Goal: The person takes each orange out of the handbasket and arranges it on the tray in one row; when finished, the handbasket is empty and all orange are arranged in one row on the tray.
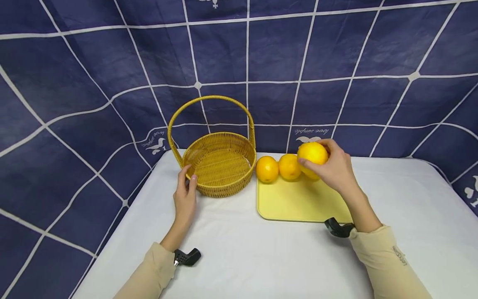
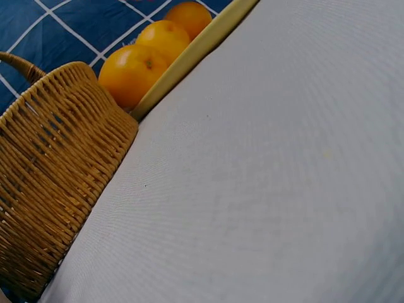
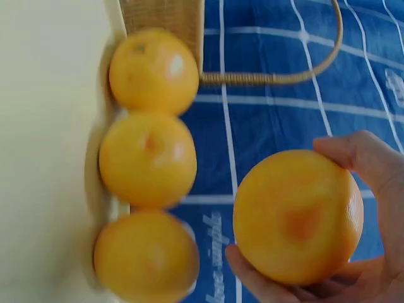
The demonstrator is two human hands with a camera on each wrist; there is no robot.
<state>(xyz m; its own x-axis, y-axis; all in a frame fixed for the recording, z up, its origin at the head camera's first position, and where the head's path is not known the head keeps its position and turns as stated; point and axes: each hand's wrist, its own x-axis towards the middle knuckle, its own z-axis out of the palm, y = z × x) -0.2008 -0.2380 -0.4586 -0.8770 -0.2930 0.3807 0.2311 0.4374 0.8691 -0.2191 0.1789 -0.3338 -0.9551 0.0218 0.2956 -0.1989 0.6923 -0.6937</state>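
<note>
My right hand (image 1: pixel 336 168) grips an orange (image 1: pixel 313 153) between thumb and fingers, raised above the back of a yellow tray (image 1: pixel 298 203). Three more oranges line the tray's back edge: a left one (image 1: pixel 267 169), a middle one (image 1: pixel 289 167), and a right one (image 3: pixel 146 257) partly hidden behind the held fruit in the head view. To the left stands a wicker basket (image 1: pixel 220 190) with a tall arched handle, nothing inside it. My left hand (image 1: pixel 184 199) holds the basket's near-left rim with thumb and fingers; in the left wrist view that hand is almost wholly out of sight.
A white cloth (image 1: pixel 231 257) covers the table under the basket and tray. Right behind them hangs a blue curtain (image 1: pixel 276 104) with white grid lines, which also runs down the left side. Each wrist wears a black camera.
</note>
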